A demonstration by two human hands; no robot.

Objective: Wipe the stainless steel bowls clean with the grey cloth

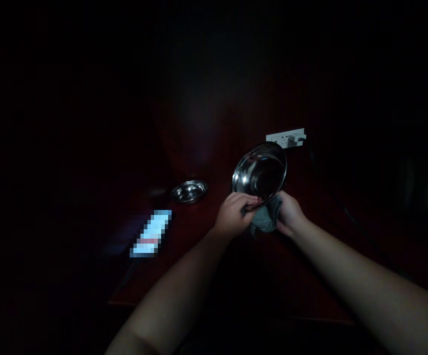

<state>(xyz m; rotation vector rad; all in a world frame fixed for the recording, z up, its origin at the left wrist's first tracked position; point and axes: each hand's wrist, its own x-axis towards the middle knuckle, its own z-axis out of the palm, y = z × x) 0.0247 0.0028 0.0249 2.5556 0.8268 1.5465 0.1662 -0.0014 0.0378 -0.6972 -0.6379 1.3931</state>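
A shiny metal bowl (260,172) is held up tilted above the dark red table, its hollow side turned toward me. My left hand (236,212) grips the lower left rim, fingers over the inner edge. Behind the bowl's lower right side, my right hand (290,214) is closed on a grey-green cloth (265,219), which hangs below the rim. The cloth appears to lie against the outside of the bowl; its exact contact is hidden. Some of the right fingers are out of sight behind cloth and bowl.
A second, shallower metal bowl (189,191) rests on the table (188,236) to the left. Nearer lies a lit phone (151,234) with a blurred screen. A white power strip (286,138) with a plug stands behind the held bowl. The surroundings are very dark.
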